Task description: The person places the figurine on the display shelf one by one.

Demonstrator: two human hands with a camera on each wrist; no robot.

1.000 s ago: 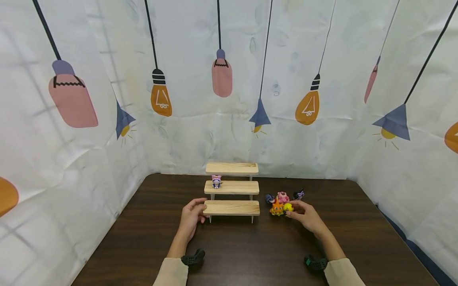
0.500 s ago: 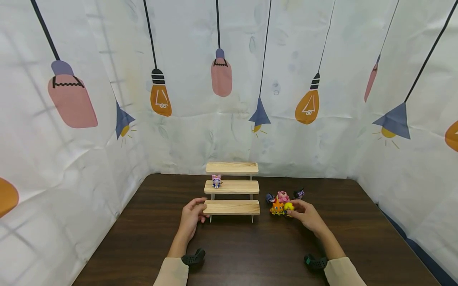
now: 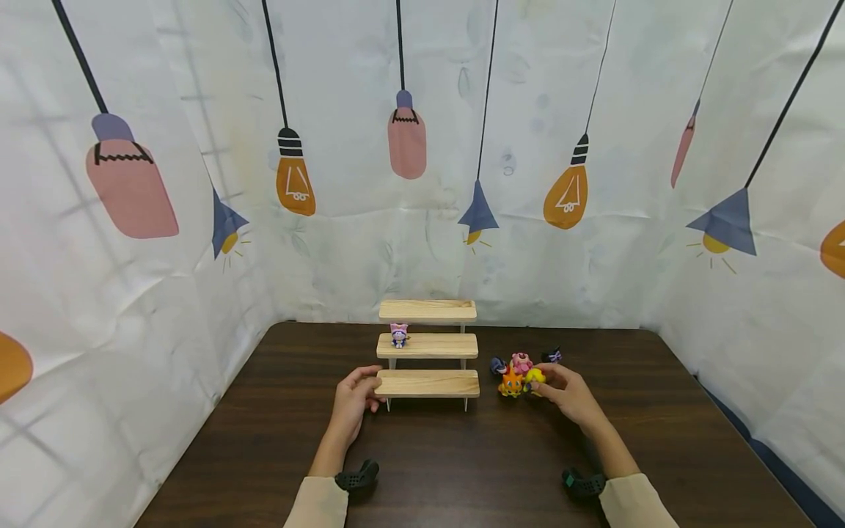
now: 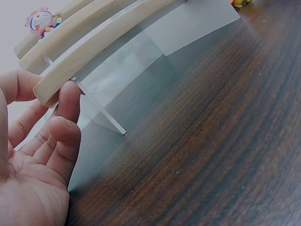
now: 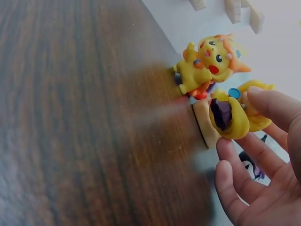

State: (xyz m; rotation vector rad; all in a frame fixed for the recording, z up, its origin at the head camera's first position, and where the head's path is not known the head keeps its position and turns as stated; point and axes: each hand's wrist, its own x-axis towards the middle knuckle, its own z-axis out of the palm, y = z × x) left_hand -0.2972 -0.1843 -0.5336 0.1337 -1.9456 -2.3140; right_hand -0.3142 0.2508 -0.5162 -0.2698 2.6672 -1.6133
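Observation:
A three-tier wooden display stand (image 3: 428, 383) with clear supports stands on the table. My left hand (image 3: 352, 402) grips the left end of its lowest tier, thumb and fingers at the board's end (image 4: 47, 92) in the left wrist view. On the middle tier, toward the left, sits a small pink-and-blue figurine (image 3: 399, 336). To the right of the stand, my right hand (image 3: 569, 396) pinches a yellow figurine (image 5: 237, 117) with a dark underside between thumb and fingers. Right beside it stands a yellow figurine with an orange hood (image 5: 197, 73).
Behind the hooded figurine are a pink figurine (image 3: 521, 362) and a dark blue one (image 3: 498, 367). A black-and-purple figurine (image 3: 554, 355) stands behind my right hand. The dark wooden table (image 3: 429, 469) is backed by a lamp-print cloth (image 3: 343, 264).
My right hand has shifted slightly up and to the right with the yellow figurine, away from the hooded one. My left hand stays on the stand.

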